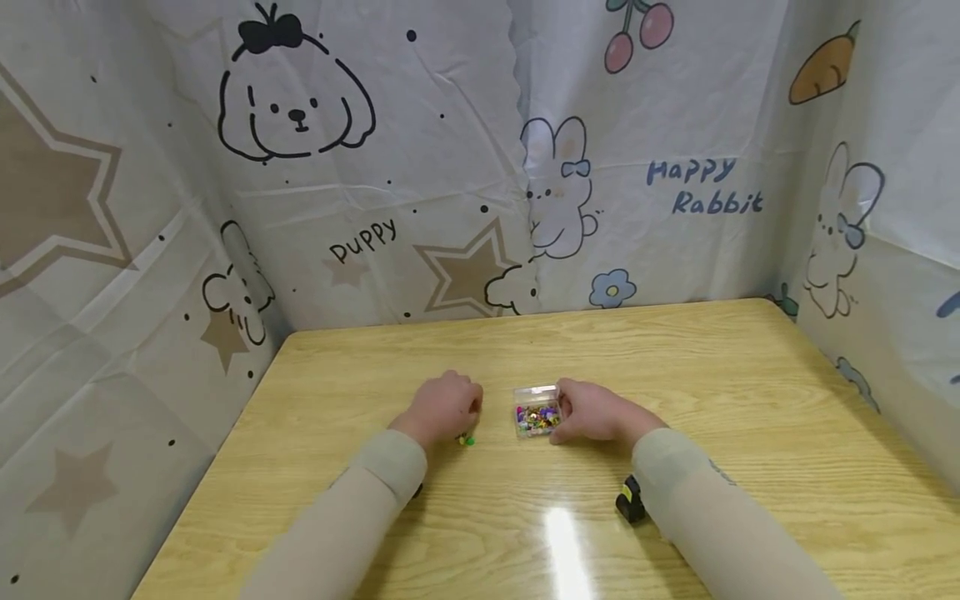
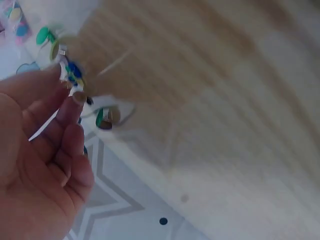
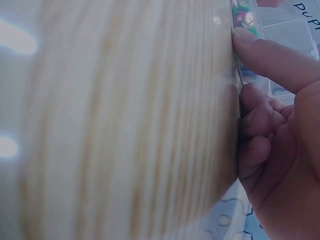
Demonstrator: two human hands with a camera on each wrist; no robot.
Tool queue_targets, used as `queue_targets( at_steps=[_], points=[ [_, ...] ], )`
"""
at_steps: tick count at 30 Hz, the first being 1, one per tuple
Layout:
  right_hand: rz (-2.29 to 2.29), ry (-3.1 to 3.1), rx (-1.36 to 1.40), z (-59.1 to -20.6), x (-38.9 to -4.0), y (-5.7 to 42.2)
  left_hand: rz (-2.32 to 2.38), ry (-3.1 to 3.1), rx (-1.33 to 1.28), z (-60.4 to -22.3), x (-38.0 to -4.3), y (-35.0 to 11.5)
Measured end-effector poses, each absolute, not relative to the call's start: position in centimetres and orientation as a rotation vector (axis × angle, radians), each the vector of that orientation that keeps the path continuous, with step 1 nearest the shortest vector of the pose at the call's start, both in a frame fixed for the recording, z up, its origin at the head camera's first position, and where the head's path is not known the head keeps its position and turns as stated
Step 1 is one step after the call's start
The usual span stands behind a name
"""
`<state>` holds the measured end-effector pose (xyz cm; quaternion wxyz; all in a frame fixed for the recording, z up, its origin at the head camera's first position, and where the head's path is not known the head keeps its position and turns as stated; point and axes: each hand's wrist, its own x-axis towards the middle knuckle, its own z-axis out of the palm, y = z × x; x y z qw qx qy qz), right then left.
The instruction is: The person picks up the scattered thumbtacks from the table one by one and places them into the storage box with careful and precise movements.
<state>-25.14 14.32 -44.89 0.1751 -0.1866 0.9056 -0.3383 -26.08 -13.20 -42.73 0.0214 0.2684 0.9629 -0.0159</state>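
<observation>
A small clear plastic box stands on the table with its lid up, and small multicoloured pieces fill its front part. My right hand holds the box by its right side, thumb at the front and fingers farther back. To the left of the box, my left hand is low over the table. In the left wrist view its thumb and fingertips pinch a small blue-and-yellow piece, partly hidden. Near those fingers lie a green piece and a green-and-brown piece; their exact kind is too blurred to tell.
The light wooden table reflects a bright streak near its front. White patterned curtains close off the back and both sides. A black device sits at the right wrist.
</observation>
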Motion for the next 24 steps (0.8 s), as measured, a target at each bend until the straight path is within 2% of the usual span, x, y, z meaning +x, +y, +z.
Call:
queue_targets(
  at_steps=[13,24],
  points=[
    [-0.939,2.57,-0.512,-44.8,-25.2,14.1,-0.059,3.024,0.874,-43.6,-25.9,-12.5],
    [-0.959,2.564,-0.491,-44.9,-25.2,14.3,-0.007,2.987,1.025,-43.3,-25.5,-11.6]
  ],
)
